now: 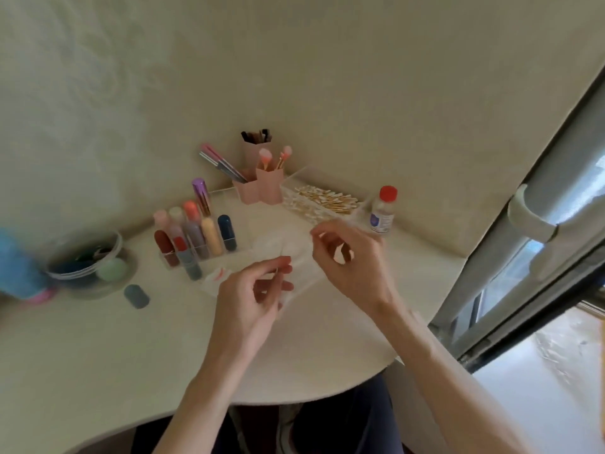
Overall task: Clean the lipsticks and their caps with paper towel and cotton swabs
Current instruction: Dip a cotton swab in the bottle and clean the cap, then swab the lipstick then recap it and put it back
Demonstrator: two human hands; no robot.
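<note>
Both hands hover over the round table point(98, 348), just right of the clear lipstick rack point(167, 261). Nearest the rack, the left hand point(253, 290) pinches a thin cotton swab point(277, 269) between thumb and forefinger, the other fingers loosely curled. The right hand point(343, 253), farther from the rack, has its fingers curled with thumb and forefinger close together; blur hides whether they hold anything. A white paper towel point(296, 245) lies under both hands. The lipsticks point(209, 235) stand upright in the rack, and a red-smeared tissue scrap point(218, 275) lies touching its front corner. A loose grey-blue cap point(137, 296) lies in front of the rack to its left. Behind the rack to its right are pink brush holders point(260, 190), a clear box of swabs point(327, 202) and a red-capped bottle point(383, 209). A clear bowl point(83, 273) sits left of the rack.
</note>
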